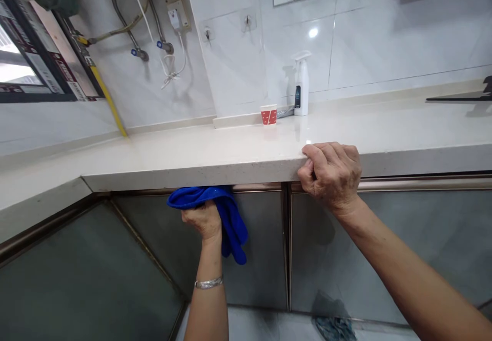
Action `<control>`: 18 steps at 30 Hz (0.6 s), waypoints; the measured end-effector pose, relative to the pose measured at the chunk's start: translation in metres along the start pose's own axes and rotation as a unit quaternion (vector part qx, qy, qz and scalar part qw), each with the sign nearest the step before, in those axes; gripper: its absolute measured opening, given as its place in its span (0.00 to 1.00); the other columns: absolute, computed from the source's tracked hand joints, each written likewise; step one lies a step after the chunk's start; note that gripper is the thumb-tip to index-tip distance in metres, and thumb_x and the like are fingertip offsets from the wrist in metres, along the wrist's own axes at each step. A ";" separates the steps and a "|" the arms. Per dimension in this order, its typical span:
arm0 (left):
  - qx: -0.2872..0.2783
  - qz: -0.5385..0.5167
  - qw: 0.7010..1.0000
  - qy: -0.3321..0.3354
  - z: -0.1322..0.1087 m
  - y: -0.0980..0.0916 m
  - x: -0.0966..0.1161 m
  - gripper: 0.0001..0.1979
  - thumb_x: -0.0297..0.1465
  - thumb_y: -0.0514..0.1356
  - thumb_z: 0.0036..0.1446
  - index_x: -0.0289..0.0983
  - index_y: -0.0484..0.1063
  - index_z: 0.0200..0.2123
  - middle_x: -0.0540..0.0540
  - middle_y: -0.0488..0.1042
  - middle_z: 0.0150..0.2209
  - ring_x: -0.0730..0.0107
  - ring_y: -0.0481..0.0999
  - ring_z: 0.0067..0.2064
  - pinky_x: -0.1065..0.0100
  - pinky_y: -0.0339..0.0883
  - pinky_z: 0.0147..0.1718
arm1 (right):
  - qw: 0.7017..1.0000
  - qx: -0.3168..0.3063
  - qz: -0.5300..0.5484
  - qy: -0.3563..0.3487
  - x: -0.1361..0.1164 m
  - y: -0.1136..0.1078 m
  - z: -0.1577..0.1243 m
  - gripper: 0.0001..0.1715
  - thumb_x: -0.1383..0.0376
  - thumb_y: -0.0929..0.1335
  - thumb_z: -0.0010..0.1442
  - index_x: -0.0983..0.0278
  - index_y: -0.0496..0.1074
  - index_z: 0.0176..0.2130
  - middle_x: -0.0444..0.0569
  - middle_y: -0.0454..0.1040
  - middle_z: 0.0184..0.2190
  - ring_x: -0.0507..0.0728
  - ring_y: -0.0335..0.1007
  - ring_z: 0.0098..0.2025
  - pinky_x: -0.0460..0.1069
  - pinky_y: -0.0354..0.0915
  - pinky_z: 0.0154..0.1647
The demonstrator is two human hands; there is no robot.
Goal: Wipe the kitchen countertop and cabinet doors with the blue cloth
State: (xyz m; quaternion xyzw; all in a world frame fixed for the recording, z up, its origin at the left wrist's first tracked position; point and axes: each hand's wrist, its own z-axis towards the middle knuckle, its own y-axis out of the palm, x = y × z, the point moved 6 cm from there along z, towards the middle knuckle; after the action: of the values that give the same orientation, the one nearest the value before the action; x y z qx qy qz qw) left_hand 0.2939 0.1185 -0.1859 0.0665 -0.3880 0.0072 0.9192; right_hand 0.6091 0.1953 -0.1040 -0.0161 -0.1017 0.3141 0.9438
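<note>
A blue cloth [233, 223] is in my left hand [203, 220], pressed against the top rail of the cabinet door [257, 248] just under the counter's edge. Part of the cloth hangs down to the right of my wrist, and it covers some of my fingers. My right hand [333, 174] grips the front edge of the white countertop [184, 148], its fingers curled over the top and the thumb at the front face. Both arms reach in from the bottom of the view.
On the counter stand a red and white paper cup [268, 115] and a white spray bottle [303, 88]. A dark flat object [457, 98] is at the far right. A yellow gas hose [107, 99] drops to the counter at left. A crumpled greyish cloth [334, 328] lies on the floor.
</note>
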 end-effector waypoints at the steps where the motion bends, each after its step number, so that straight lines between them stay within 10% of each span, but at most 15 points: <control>1: 0.010 0.000 1.000 -0.006 0.000 -0.001 0.000 0.23 0.54 0.59 0.48 0.41 0.61 0.20 0.38 0.72 0.24 0.47 0.76 0.33 0.47 0.71 0.42 | 1.000 0.002 0.002 -0.001 0.000 0.000 0.000 0.17 0.71 0.64 0.52 0.64 0.73 0.42 0.50 0.74 0.35 0.60 0.65 0.38 0.55 0.54 0.42; 18: -0.004 -0.046 0.997 0.065 -0.078 0.004 0.073 0.12 0.38 0.59 0.55 0.36 0.77 0.29 0.35 0.81 0.35 0.50 0.81 0.41 0.54 0.73 0.45 | 0.997 0.026 -0.053 0.054 -0.014 0.002 0.011 0.07 0.68 0.63 0.56 0.62 0.70 0.35 0.49 0.68 0.30 0.60 0.59 0.35 0.55 0.49 0.39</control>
State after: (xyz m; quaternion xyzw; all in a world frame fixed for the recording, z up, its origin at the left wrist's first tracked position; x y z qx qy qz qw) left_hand 0.4001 0.1296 -0.1870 0.0799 -0.3239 -0.0327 0.9422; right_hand 0.5948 0.1883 -0.0963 -0.0026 -0.0428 0.2645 0.9634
